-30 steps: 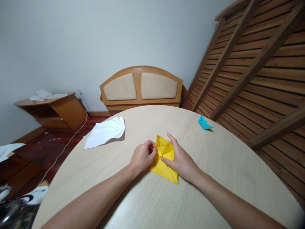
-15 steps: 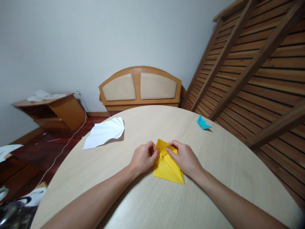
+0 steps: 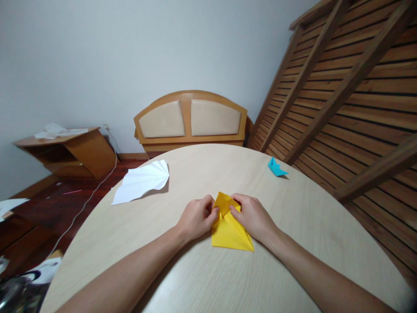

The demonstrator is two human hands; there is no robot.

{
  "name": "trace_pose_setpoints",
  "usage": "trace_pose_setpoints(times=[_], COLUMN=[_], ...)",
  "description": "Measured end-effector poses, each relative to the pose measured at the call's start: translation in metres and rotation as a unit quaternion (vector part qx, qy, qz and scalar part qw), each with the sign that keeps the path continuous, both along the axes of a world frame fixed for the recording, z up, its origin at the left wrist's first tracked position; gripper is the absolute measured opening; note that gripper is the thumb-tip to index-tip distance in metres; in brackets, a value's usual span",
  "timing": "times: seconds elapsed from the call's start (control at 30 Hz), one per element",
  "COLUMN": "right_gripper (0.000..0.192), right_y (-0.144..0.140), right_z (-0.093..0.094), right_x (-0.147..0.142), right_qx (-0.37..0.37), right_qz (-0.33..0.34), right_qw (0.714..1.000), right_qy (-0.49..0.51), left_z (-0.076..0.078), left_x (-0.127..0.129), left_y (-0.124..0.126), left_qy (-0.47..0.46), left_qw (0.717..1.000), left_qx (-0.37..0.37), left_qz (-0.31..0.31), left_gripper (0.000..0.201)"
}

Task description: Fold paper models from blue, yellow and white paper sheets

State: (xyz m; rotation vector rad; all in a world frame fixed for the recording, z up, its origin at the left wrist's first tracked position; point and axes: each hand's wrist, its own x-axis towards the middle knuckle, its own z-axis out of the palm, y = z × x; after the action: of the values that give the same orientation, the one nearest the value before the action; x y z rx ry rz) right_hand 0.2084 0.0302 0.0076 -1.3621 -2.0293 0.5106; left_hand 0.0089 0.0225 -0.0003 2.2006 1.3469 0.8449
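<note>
A folded yellow paper [image 3: 230, 232] lies on the round pale wooden table [image 3: 293, 226], its point toward me. My left hand [image 3: 195, 217] pinches the paper's upper left edge with curled fingers. My right hand [image 3: 252, 217] presses and grips the upper right flap beside it. Both thumbs meet near the paper's top centre fold.
A white pleated paper fan [image 3: 141, 181] lies at the table's far left. A small blue folded paper [image 3: 276, 167] sits at the far right. Beyond are a wooden headboard [image 3: 190, 119], a slatted wooden frame [image 3: 352, 95], a low side table [image 3: 65, 150] and a white cable [image 3: 87, 200] on the floor.
My right hand has closed onto the paper's upper right flap, folding it inward. The yellow paper has turned a little, and both hands have drawn closer together.
</note>
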Motion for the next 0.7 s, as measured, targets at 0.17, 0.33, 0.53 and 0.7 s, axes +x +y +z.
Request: trace_pose_setpoints(times=[0.17,0.33,0.53,0.7], right_gripper=[0.021,0.021,0.019,0.017], right_y=[0.001,-0.002,-0.010,-0.015], right_z=[-0.001,-0.003,0.001,0.005], right_x=[-0.001,-0.006,-0.012,-0.014], right_qx=[0.023,0.025,-0.003,-0.028], right_qz=[-0.012,-0.009,0.029,0.040], right_qw=[1.000,1.000,0.999,0.998], right_qy=[0.003,0.004,0.040,0.030], left_z=[0.001,-0.002,-0.010,-0.016], left_x=[0.001,0.002,-0.001,-0.002], left_y=[-0.001,0.002,0.011,0.015], left_qy=[0.021,-0.009,-0.101,-0.172], left_qw=[1.000,0.999,0.992,0.982], left_qx=[0.009,-0.008,-0.052,-0.074], left_qz=[0.002,0.030,0.048,0.035], left_gripper=[0.010,0.008,0.007,0.011])
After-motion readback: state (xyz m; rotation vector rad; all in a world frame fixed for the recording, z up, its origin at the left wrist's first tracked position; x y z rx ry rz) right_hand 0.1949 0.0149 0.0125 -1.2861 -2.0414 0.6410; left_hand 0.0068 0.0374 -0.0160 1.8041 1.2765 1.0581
